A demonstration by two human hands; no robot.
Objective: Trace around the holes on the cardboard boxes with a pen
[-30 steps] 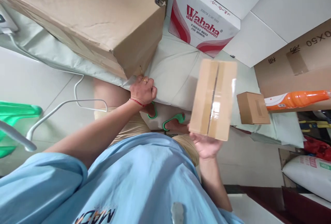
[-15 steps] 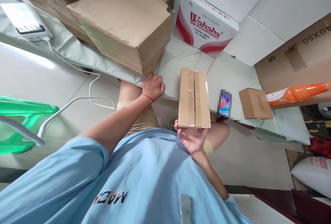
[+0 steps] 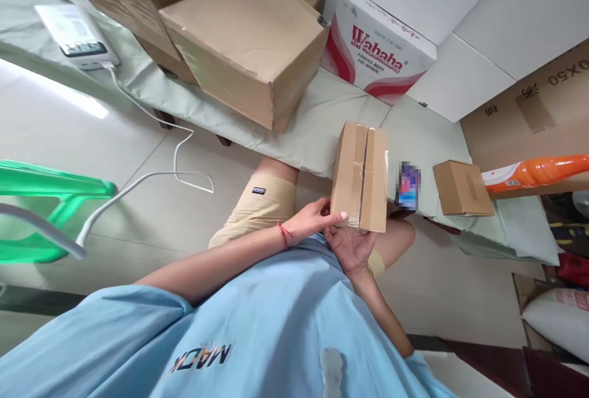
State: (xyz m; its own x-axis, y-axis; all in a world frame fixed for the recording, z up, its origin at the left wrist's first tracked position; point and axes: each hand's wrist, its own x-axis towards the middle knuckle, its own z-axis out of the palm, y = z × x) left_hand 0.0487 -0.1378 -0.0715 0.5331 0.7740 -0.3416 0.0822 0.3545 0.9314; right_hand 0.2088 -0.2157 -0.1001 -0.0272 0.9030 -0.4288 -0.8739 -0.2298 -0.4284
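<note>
A small taped cardboard box rests at the bench's front edge, above my lap, with a tape-covered seam along its top. My left hand, a red string on its wrist, grips the box's near left corner, thumb on top and fingers against the side. Palm up, my right hand holds the near end from below; its fingertips are partly hidden under the box. Just right of the box lies a phone with a blurred-out screen.
On the cloth-covered bench stand a large cardboard box, a Wahaha water carton, a smaller cardboard box and an orange bottle. A power bank trails a white cable. A green stool is at left.
My left hand has left the large box's lower corner and come right and nearer, onto the small box's near left corner. My right hand still supports that box. The view has shifted slightly.
</note>
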